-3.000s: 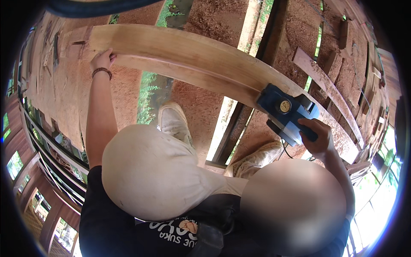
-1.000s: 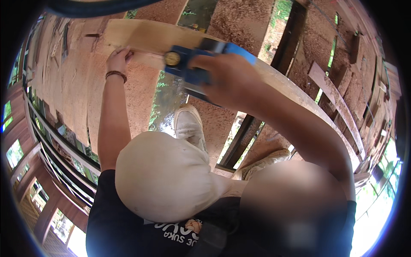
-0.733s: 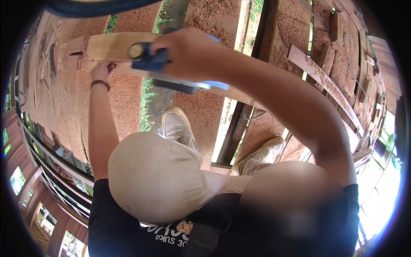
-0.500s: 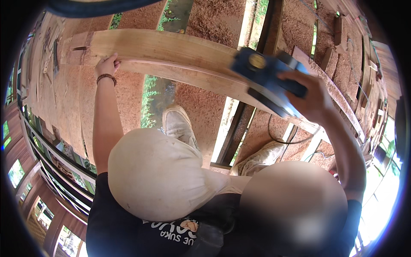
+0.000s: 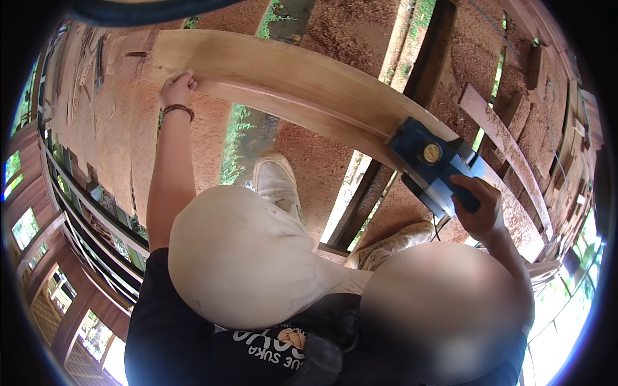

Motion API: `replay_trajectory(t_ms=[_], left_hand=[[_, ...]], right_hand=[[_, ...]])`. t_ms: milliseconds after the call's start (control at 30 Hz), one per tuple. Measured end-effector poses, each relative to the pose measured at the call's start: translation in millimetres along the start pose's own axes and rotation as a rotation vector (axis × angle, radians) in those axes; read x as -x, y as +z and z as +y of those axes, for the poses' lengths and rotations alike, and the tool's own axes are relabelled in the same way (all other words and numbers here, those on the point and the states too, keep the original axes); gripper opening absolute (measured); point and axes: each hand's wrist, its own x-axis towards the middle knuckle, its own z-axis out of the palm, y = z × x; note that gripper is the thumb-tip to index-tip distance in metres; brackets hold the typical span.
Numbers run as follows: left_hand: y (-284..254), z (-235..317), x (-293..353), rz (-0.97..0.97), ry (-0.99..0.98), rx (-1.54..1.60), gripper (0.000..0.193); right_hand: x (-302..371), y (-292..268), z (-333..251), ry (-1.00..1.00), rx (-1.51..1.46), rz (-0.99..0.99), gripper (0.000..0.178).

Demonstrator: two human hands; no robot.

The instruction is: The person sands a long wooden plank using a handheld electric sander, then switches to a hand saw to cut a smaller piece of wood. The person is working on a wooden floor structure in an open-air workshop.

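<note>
A long, pale wooden board [image 5: 270,67] lies across in front of me, with a raised edge along its near side. My left hand [image 5: 177,90] is closed on the near edge at the left end, a beaded bracelet on its wrist. My right hand [image 5: 479,206] is wrapped round the rear handle of a blue electric planer [image 5: 418,148] with a round yellow knob. The planer sits over the right part of the board; its underside is hidden from me.
Reddish sawdust [image 5: 351,38] covers the spaced floor planks, with open gaps between them showing greenery [image 5: 238,141]. My shoe [image 5: 277,183] stands close to the board. To the right lies a loose wooden strip [image 5: 505,145]. More planks [image 5: 116,141] lie at the left.
My right hand has moved the planer to the right and nearer to me along the board. The left hand stays at the board's left end; the whole view has shifted slightly.
</note>
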Motion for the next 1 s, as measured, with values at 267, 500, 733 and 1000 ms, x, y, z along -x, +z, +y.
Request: replay_trajectory(t_ms=[267, 500, 733, 1000], left_hand=[[-7, -1, 7, -0.008, -0.018, 0.026, 0.016], [-6, 6, 7, -0.12, -0.083, 0.038, 0.015], [-2, 4, -14, -0.166, -0.122, -0.06, 0.014], [4, 2, 0, -0.106, -0.085, 0.038, 0.014]], right_hand=[[-115, 56, -89, -0.192, -0.048, -0.08, 0.041], [-198, 118, -176, -0.243, 0.039, -0.046, 0.042], [-239, 89, -200, -0.183, -0.096, -0.147, 0.035], [-78, -24, -65, 0.075, 0.052, 0.01, 0.042]])
